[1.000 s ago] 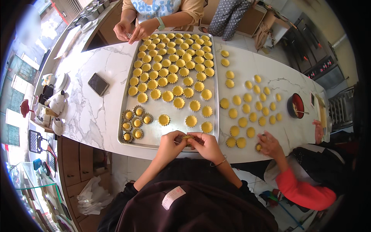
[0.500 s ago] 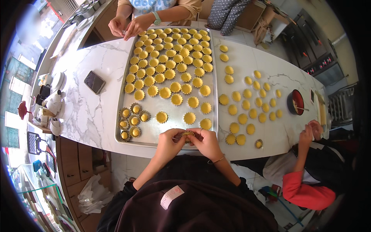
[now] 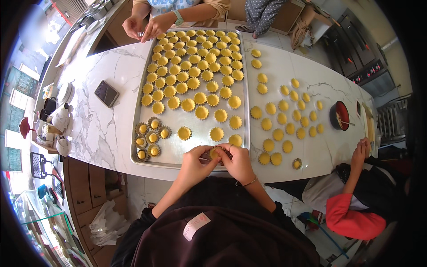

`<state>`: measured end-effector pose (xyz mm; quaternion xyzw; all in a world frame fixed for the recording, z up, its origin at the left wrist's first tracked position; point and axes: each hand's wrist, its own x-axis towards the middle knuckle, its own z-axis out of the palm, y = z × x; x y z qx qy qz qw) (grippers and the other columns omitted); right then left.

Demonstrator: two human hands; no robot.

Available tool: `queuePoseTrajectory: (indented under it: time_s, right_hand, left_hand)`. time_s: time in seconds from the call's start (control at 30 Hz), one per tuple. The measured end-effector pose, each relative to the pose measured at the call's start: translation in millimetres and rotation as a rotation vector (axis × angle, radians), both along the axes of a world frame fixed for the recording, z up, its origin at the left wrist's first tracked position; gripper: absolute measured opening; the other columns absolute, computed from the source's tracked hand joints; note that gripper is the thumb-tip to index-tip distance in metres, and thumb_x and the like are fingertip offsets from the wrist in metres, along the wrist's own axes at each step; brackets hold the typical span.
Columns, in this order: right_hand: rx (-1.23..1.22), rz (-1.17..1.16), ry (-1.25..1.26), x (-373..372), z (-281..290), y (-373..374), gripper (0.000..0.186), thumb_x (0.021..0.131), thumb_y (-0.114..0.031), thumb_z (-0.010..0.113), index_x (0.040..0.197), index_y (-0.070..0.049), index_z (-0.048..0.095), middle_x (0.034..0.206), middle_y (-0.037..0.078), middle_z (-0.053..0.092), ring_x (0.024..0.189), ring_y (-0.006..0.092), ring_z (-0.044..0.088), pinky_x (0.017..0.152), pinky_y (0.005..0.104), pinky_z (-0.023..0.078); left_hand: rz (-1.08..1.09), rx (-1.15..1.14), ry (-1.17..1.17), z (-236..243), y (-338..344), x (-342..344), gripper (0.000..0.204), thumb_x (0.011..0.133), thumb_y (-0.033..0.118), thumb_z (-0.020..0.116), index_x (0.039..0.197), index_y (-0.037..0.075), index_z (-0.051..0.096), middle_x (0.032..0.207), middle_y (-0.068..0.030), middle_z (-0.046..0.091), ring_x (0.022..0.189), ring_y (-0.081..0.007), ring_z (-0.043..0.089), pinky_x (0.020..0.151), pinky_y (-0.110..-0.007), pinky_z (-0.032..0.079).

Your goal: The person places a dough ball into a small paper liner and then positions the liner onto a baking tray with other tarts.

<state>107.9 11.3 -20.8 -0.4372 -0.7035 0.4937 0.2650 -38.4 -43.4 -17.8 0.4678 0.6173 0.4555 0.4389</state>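
Between my two hands is a small fluted tart tin with yellow dough [image 3: 214, 154], held over the front edge of a big metal baking tray [image 3: 171, 155]. My left hand [image 3: 197, 161] grips it from the left with closed fingers. On the other side, my right hand [image 3: 235, 161] is closed on it too, its thumb pressing at the dough. Rows of dough-lined tart tins [image 3: 194, 71] fill the far part of the tray. At its near left corner, several tins hold small dough balls [image 3: 153, 138]. A lined tart shell [image 3: 216, 134] lies just beyond my fingers.
More lined tart shells [image 3: 282, 118] are spread over the marble table [image 3: 115, 138] on the right. A dark bowl with a spoon [image 3: 339, 115] stands farther right; a phone [image 3: 106, 93] lies left. Co-workers' hands [image 3: 147, 27] work across the table, and another person's hands [image 3: 361, 151] at right.
My fingers have shifted on the tart tin, which is tilted so more of its dough shows. The view has moved slightly. The right-hand person's hands have come lower.
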Motion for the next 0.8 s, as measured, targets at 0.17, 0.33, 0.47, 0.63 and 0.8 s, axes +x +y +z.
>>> queuePoseTrajectory:
  time_s: [0.17,0.33,0.47,0.63,0.8]
  right_hand:
    - [0.113,-0.002,0.036,0,6,-3,0.018,0.084,-0.011,0.065,0.096,0.002,0.065,0.081,0.016,0.066,0.068,0.0241,0.066,0.059,0.0295,0.05]
    - [0.223,0.032,0.0,-2,13,4,0.018,0.081,-0.007,0.067,0.096,0.002,0.065,0.081,0.014,0.063,0.07,0.023,0.066,0.059,0.028,0.051]
    - [0.151,-0.126,0.103,-2,-8,0,0.018,0.08,-0.005,0.068,0.096,0.002,0.065,0.081,0.013,0.063,0.064,0.0219,0.064,0.057,0.0273,0.05]
    - [0.115,-0.048,0.065,-6,15,-3,0.016,0.08,-0.004,0.067,0.094,0.003,0.064,0.082,0.013,0.064,0.064,0.0213,0.064,0.059,0.0284,0.052]
    - [0.216,-0.034,0.012,-5,0,-1,0.019,0.08,-0.006,0.068,0.096,0.004,0.064,0.083,0.013,0.064,0.066,0.0208,0.065,0.06,0.028,0.052]
  left_hand:
    - [0.006,-0.095,-0.114,-12,1,-6,0.021,0.081,0.002,0.065,0.1,-0.006,0.062,0.084,-0.0101,0.067,0.076,-0.0128,0.066,0.067,-0.024,0.053]
    - [-0.081,-0.059,0.139,-6,4,-14,0.022,0.08,0.004,0.068,0.099,-0.006,0.063,0.084,-0.0088,0.066,0.069,-0.0085,0.062,0.062,-0.022,0.051]
    - [0.031,-0.054,0.033,11,6,-6,0.018,0.079,0.002,0.066,0.096,-0.005,0.064,0.084,-0.0089,0.066,0.071,-0.01,0.063,0.063,-0.022,0.051]
    - [-0.006,0.132,0.295,-4,6,-15,0.02,0.079,0.004,0.067,0.097,-0.003,0.065,0.081,-0.0115,0.065,0.072,-0.0179,0.066,0.064,-0.026,0.053]
    - [-0.014,0.093,0.358,18,9,-7,0.018,0.077,0.001,0.066,0.095,-0.004,0.066,0.082,-0.0132,0.064,0.073,-0.0194,0.066,0.066,-0.027,0.053]
